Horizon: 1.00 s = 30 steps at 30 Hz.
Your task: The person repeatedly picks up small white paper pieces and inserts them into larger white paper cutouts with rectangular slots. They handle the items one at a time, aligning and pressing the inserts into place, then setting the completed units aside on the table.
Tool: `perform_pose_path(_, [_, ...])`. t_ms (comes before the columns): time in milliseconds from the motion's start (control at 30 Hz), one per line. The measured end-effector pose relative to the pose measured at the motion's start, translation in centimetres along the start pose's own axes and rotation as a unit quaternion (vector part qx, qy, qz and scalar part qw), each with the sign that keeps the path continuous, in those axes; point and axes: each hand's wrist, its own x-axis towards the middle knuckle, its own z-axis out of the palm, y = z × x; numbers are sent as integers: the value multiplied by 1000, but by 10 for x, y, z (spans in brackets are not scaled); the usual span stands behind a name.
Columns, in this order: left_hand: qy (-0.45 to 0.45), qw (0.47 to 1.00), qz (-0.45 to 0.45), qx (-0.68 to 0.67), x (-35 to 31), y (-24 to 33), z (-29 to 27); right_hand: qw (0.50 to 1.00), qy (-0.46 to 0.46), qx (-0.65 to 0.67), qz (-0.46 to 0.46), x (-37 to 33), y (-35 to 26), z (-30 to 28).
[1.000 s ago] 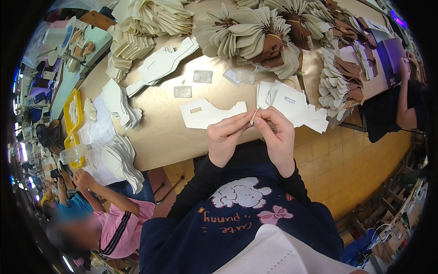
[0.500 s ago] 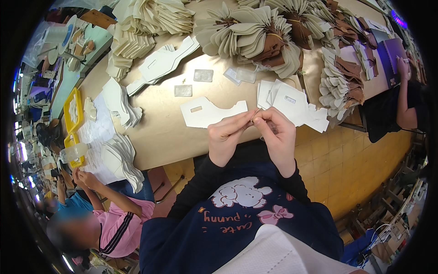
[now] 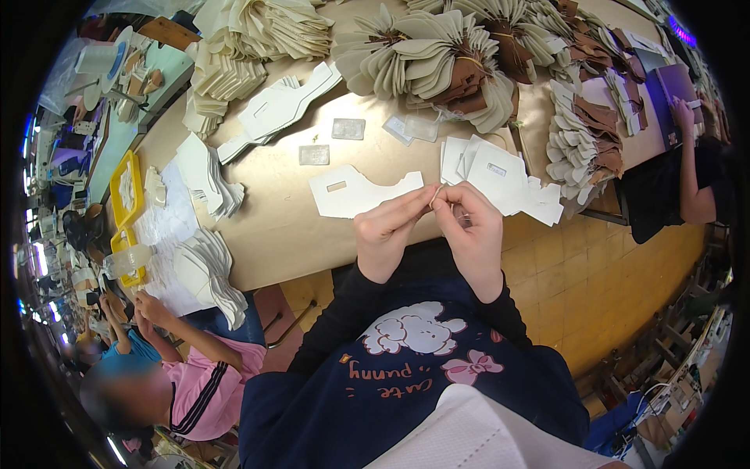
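Note:
My left hand [image 3: 388, 232] and my right hand [image 3: 473, 234] meet at the fingertips over the table's near edge. Pinched between them is a small thin pale strip [image 3: 437, 192], mostly covered by fingers. Something clear and shiny shows under the curled fingers of the right hand; its kind is unclear. Just beyond the left hand lies a flat white cut piece [image 3: 355, 193] with a rectangular slot. Right of the hands, several overlapping white pieces [image 3: 492, 178] lie fanned out, one with a label showing in its slot.
Small clear-plastic packets [image 3: 348, 129] lie mid-table. White stacks [image 3: 205, 273] stand at left near yellow trays [image 3: 125, 195]. Cream stacks [image 3: 258, 31] and tied beige-brown bundles [image 3: 461, 62] line the far side. A co-worker in pink [image 3: 215, 391] sits at left; another's arm [image 3: 691, 172] shows at right.
Both my hands have shifted very slightly, and the pale strip between the fingertips shows more plainly. The white pieces on the table stay put. The co-workers' hands have moved a little.

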Motion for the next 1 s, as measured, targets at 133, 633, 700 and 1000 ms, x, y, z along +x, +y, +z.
perform_pose_path(133, [-13,992,-53,-111,-2,3,-1,1000,7,5,-13,1,-1,0])
perform_pose_path(633, [8,940,-192,-283,1,5,-6,997,-44,50,41,0,11,-12])
perform_pose_path(700, [0,939,-193,-283,0,5,-5,996,-53,53,44,-1,11,-9])
perform_pose_path(1000, [-10,945,-216,-245,-3,-2,-11,992,-63,67,82,-3,13,-10])
